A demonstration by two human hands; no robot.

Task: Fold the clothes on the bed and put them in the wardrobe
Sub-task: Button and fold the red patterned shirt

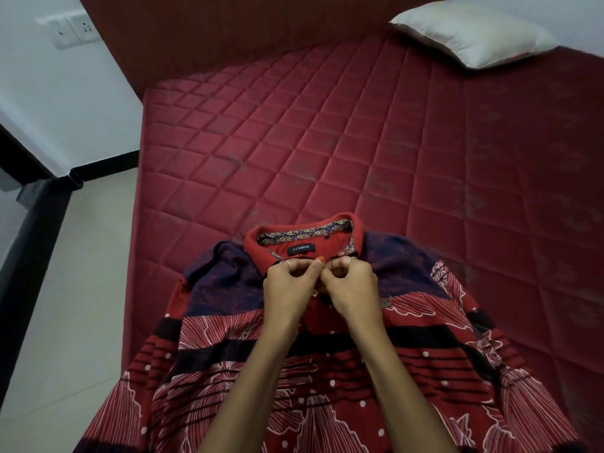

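A red and navy patterned shirt (425,348) with a red collar and a dark label lies face up on the near part of the red quilted bed (327,142), its lower part hanging toward me. My left hand (287,286) and my right hand (351,286) sit side by side just below the collar. Both have curled fingers that pinch the shirt's front placket at the neck opening. Rings show on both hands. The wardrobe is out of view.
A white pillow (474,31) lies at the bed's far right corner against the dark red headboard (228,34). To the left are pale floor tiles (75,289), a black frame (32,230) and a white wall with sockets (70,29).
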